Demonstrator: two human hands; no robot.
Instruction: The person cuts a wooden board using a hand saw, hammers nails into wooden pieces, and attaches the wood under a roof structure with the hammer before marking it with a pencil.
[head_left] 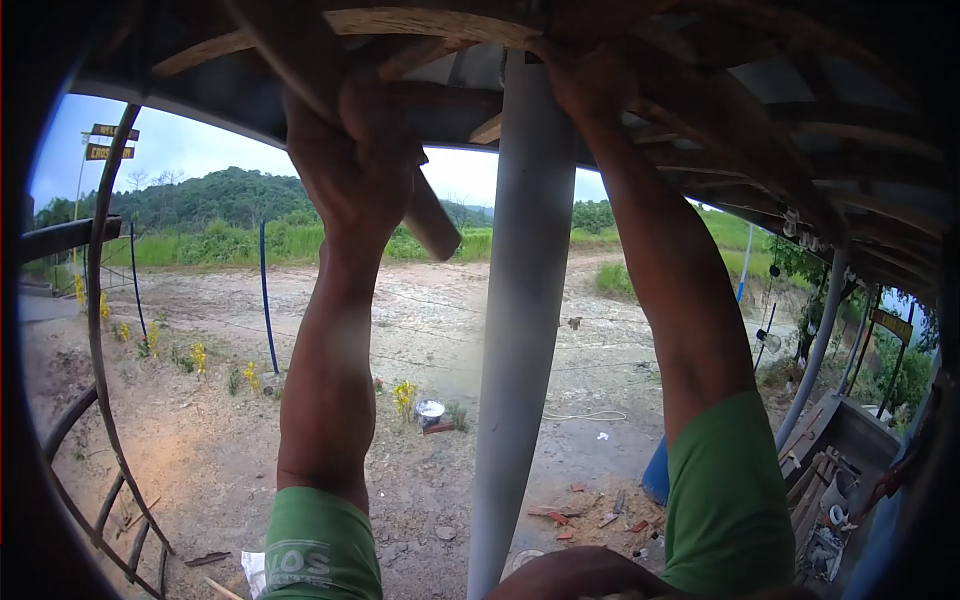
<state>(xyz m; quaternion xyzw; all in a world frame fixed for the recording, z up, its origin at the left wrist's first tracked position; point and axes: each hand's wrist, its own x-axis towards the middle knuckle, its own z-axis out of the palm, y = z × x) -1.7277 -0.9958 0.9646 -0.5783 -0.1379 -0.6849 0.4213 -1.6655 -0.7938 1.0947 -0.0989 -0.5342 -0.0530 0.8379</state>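
Both arms, in green sleeves, reach up toward the roof. My left hand [365, 165] is closed around a long round bar [433, 215], which slants from the upper left down to the right. Near the top of a thick grey post [527, 250], my right hand [590, 85] is raised against a curved wooden roof piece [430, 25]; its fingers are dark and partly hidden, so their grip cannot be made out.
Roof beams run overhead at the right. Bent bars [97, 300] stand at the left. Below are a white bucket [430, 410], a blue drum [656, 475], brick scraps [560, 517] and a trough [850, 440] holding wood pieces.
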